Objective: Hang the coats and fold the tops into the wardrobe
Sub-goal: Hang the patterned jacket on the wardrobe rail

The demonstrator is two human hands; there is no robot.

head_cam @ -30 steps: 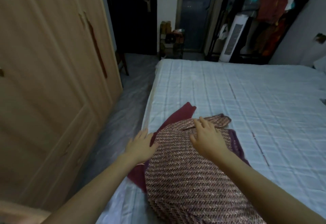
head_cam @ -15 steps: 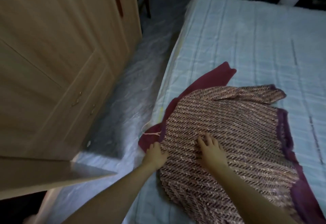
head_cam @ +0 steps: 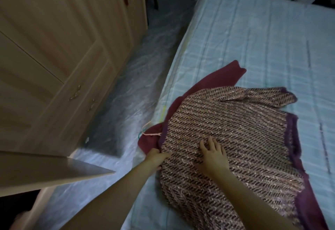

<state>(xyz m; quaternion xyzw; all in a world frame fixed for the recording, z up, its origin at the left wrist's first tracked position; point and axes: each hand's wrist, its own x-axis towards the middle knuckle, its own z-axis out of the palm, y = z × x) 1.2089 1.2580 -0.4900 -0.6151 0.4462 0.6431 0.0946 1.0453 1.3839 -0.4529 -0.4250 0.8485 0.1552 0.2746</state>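
Pale wood fills your left: the wardrobe (head_cam: 54, 57) stands closed along the wall, with one door leaf (head_cam: 45, 170) swung out low in front of you. To your right lies the bed (head_cam: 253, 30), covered in a light blue checked sheet, and between the two runs a strip of floor under crinkled clear plastic (head_cam: 137, 77). Near the bed's left edge your woven top (head_cam: 235, 135) is spread flat, a pink tweed crossed by dark slanted dashes with a frayed purple trim down its right side. Its long axis runs from the near edge of the bed away from you, leaning a little to the right, and one short sleeve (head_cam: 268, 95) points off to the far right. Beneath it sits a plain maroon garment (head_cam: 217, 79), showing past the top's far left corner and again along its left and right edges. Your left hand (head_cam: 155, 159) is closed on the top's left edge, pinching the fabric. Your right hand (head_cam: 213, 153) rests palm down on the weave with its fingers spread, gripping nothing.
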